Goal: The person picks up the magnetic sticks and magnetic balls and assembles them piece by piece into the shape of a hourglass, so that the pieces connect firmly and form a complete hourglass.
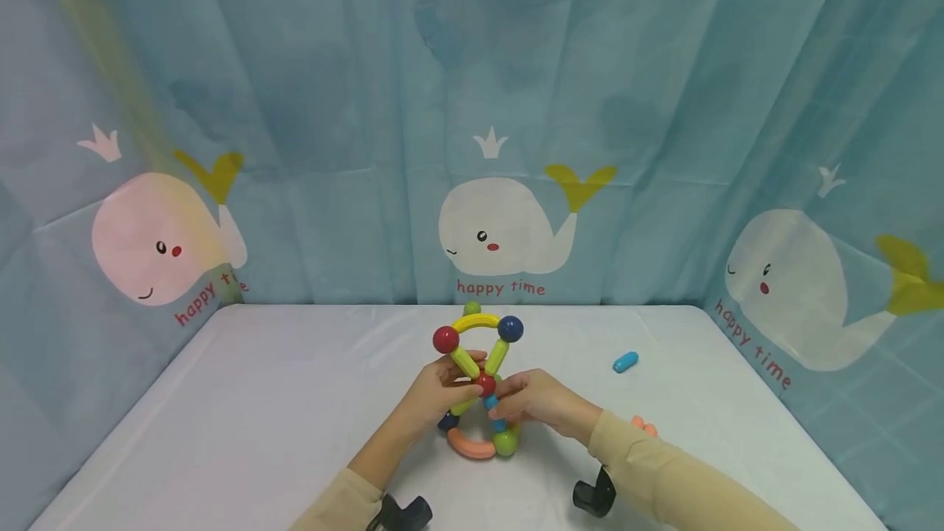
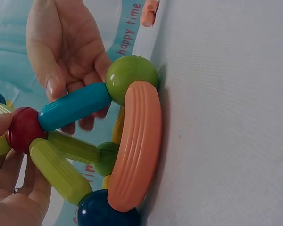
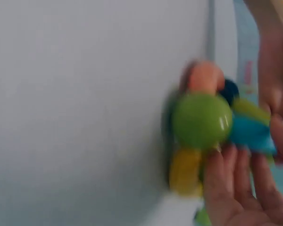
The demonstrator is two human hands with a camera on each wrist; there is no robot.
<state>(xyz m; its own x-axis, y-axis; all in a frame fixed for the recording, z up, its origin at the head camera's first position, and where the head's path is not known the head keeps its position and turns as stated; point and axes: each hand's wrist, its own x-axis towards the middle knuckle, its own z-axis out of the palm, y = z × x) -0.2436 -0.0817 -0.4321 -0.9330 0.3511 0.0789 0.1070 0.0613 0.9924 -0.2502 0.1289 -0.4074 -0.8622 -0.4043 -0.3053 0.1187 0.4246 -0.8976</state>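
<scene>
A structure of coloured balls and rods stands on the white table, between both hands. My left hand (image 1: 430, 393) grips the red ball (image 2: 24, 129) at its middle, with the thumb on the near side. Around the blue rod (image 2: 75, 106) below that ball, my right hand (image 1: 547, 401) has its thumb and fingers loosely bent. This rod runs down to a green ball (image 2: 132, 77). A curved orange rod (image 2: 137, 146) links the green ball to a dark blue ball (image 2: 104, 211). Above, two yellow-green rods carry another red ball (image 1: 446, 339) and a blue ball (image 1: 510, 329), joined by a curved yellow rod (image 1: 475, 321).
A loose blue rod (image 1: 625, 362) lies at the right on the white table (image 1: 295, 400). Orange pieces (image 1: 644, 426) sit partly behind the right sleeve. Black devices (image 1: 594, 495) are at both wrists. A whale-print curtain (image 1: 332, 146) hangs behind the table.
</scene>
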